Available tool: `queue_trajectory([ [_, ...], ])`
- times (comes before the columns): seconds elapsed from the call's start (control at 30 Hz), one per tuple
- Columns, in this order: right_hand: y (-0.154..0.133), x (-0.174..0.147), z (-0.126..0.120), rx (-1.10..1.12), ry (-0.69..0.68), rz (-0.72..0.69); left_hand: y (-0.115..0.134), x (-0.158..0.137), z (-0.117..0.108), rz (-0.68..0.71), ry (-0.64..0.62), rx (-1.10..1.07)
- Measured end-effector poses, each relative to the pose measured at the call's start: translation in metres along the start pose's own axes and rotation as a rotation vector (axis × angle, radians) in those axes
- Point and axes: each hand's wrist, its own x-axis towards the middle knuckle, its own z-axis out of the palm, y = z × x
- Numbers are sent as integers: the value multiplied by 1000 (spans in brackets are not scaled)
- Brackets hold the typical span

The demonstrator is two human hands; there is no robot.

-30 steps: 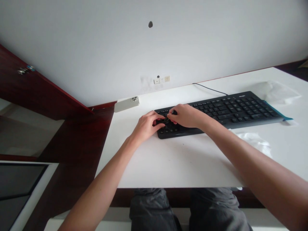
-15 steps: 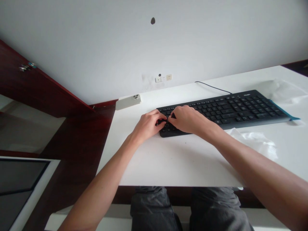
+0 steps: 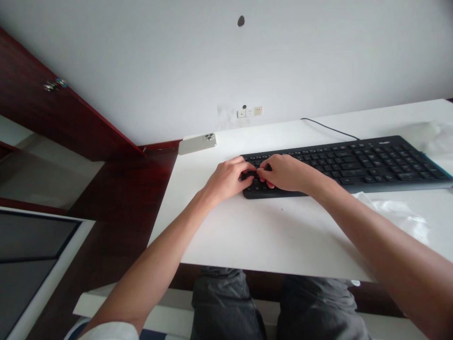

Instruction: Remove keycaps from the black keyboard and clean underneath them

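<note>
Shows, well to the left of the black keyboard (image 3: pixel 339 163), a dark red door (image 3: pixel 67 108) with metal fittings, then a pale phone (image 3: pixel 196 144) lying lens side up on the white desk (image 3: pixel 265 241), beyond the keyboard's left end. Rests the left hand (image 3: pixel 230 177) on the keyboard's left end, thumb and index finger arched over the keys; cannot tell, from this angle, of any grasp between them. Includes wall sockets (image 3: pixel 249 112) behind the keyboard. Brings in the right hand (image 3: pixel 283 172) over the same end, curled in and pinching a small dark object (image 3: pixel 268 167), mostly hidden and impossible to identify.

Looks mid-work, judging by both hands crowded over one small patch of keys. Shows keys in place across the keyboard's middle and right; gives no firm sign of anything finished or left to do at the left end, with much of that patch covered.

Puts the keyboard directly beneath both sets of fingers, left end under the fingertips, right half stretching well clear of them. Adds a black cable (image 3: pixel 331 128) behind the keyboard, a crumpled white tissue (image 3: pixel 399 215) in front of its right half, and a filmy white sheet (image 3: pixel 442 137) beyond its right end.
</note>
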Motion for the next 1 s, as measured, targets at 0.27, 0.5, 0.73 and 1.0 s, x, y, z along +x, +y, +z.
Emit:
queue_trajectory([
  [0.27,1,-2,2,-150,93,-120,-3,2,-2,-28,-3,-43],
  [0.5,-7,0,14,-196,208,-124,-1,2,1,-30,13,-32],
  [0.73,-5,3,13,-151,205,-90,-34,7,-24,44,76,-52],
  [1.0,0,5,11,-111,186,-98,-145,2,-47,-269,174,257],
])
